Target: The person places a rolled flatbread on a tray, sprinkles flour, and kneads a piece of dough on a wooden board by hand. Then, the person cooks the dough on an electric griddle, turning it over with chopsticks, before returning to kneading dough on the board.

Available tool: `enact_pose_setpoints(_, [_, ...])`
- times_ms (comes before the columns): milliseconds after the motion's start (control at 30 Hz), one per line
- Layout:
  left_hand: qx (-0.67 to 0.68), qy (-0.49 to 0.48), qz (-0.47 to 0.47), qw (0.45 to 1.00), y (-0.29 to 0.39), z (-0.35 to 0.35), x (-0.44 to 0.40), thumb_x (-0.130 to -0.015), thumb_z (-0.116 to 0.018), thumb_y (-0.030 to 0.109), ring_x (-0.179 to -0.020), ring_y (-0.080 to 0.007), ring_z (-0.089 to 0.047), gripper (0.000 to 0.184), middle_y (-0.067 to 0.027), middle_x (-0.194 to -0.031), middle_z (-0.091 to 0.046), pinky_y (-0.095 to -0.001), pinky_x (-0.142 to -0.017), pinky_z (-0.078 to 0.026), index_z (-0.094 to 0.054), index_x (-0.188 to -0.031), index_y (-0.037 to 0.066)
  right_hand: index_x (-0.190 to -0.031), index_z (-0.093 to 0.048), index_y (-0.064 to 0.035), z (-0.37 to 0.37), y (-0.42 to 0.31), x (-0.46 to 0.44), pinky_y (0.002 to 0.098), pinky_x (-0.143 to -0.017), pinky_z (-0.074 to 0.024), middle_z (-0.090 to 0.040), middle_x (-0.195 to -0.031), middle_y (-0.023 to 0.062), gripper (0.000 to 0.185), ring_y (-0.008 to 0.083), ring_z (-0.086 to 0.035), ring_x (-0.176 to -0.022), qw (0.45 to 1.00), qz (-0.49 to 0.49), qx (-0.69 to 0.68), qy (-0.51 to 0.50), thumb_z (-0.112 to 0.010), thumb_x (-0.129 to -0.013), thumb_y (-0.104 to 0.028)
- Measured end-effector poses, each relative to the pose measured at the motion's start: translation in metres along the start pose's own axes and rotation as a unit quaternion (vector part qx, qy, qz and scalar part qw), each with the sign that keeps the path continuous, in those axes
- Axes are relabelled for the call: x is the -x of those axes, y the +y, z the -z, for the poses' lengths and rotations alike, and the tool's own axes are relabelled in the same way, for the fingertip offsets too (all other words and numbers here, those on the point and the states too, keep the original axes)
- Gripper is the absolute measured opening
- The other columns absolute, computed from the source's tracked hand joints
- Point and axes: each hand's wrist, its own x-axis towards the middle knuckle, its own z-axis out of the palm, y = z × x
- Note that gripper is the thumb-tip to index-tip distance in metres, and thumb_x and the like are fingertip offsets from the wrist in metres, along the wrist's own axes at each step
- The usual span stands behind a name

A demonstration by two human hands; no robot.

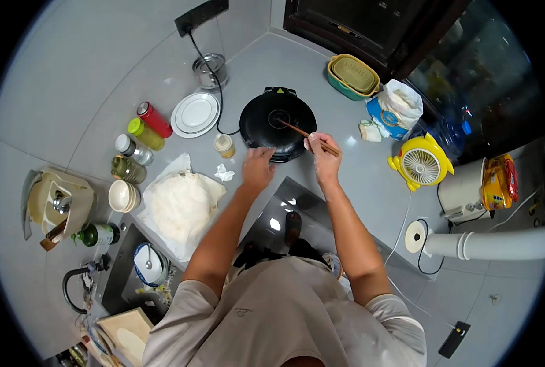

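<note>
A round black electric pan with its lid down (272, 131) stands on the grey counter. My right hand (323, 154) is wrapped round brown chopsticks (303, 133), whose tips reach over the middle of the lid. At the front left rim of the pan is my left hand (259, 166), knuckles up; its fingertips are too small to make out clearly. Close by on the left are a small jar (224, 145) and a crumpled white tissue (224, 173). Further left a white cloth or wrap (181, 202) covers a rounded pale mass.
White plates (196, 114), a red can (154, 120), several jars and stacked bowls (124, 196) line the left. The sink (122, 269) lies lower left. A green basket (353, 77), a blue-white bag (398, 109) and a yellow fan (420, 165) stand right. The pan's cord runs up left.
</note>
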Motion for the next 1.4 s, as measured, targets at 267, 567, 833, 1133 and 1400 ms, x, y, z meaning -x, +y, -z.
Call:
enact_pose_setpoints(267, [-0.097, -0.067, -0.078, 0.990, -0.029, -0.019, -0.018, -0.074, -0.079, 0.006, -0.113, -0.0278, -0.060, 0.040, -0.0022, -0.116, -0.071, -0.0433, -0.098, -0.051, -0.079, -0.114, 0.011, -0.111, -0.069, 0.0029, 0.028, 0.035, -0.063, 0.0325, -0.082, -0.0648, -0.075, -0.102, 0.0140, 0.021, 0.0248, -0.078, -0.092, 0.981, -0.137, -0.135, -0.016, -0.063, -0.107, -0.017])
enact_pose_setpoints(567, [-0.019, 0.049, -0.073, 0.996, -0.001, 0.051, -0.085, -0.081, -0.077, 0.006, -0.103, -0.0311, -0.067, 0.023, -0.0062, -0.107, -0.075, -0.0437, -0.091, -0.052, -0.078, -0.104, 0.008, -0.108, -0.064, -0.0011, 0.044, 0.025, -0.132, 0.0314, -0.074, -0.0647, -0.075, -0.101, 0.0144, 0.015, 0.0246, -0.079, -0.089, 0.983, -0.108, -0.143, -0.041, -0.062, -0.108, -0.016])
enact_pose_setpoints(833, [0.042, 0.102, 0.029, 0.993, 0.039, 0.094, -0.204, -0.090, -0.081, 0.026, -0.093, -0.0349, -0.066, 0.030, -0.0147, -0.099, -0.079, -0.0433, -0.087, -0.054, -0.081, -0.112, 0.006, -0.109, -0.059, -0.0068, 0.034, -0.023, -0.161, 0.0350, -0.067, -0.0629, -0.072, -0.092, 0.0095, 0.023, 0.0273, -0.077, -0.079, 0.964, -0.042, -0.261, 0.022, -0.063, -0.108, -0.029])
enact_pose_setpoints(1133, [0.098, 0.134, 0.095, 0.982, 0.029, 0.089, -0.280, -0.091, -0.085, 0.029, -0.083, -0.0209, -0.077, 0.037, -0.0173, -0.096, -0.081, -0.0324, -0.080, -0.058, -0.080, -0.117, 0.003, -0.109, -0.062, -0.0026, 0.062, -0.038, -0.177, 0.0377, -0.069, -0.0654, -0.072, -0.094, 0.0117, 0.028, 0.0287, -0.077, -0.078, 0.983, -0.048, -0.174, -0.034, -0.066, -0.108, -0.030])
enact_pose_setpoints(1400, [-0.158, 0.087, 0.069, 0.981, 0.019, 0.091, -0.293, -0.107, -0.052, 0.051, -0.110, -0.0377, -0.067, 0.051, -0.0183, -0.103, -0.078, -0.0515, -0.100, -0.044, -0.083, -0.112, 0.011, -0.115, -0.065, 0.0073, 0.034, -0.037, -0.177, 0.0358, -0.073, -0.0666, -0.074, -0.101, 0.0175, 0.035, 0.0284, -0.078, -0.082, 0.991, -0.004, -0.135, 0.001, -0.068, -0.107, -0.026])
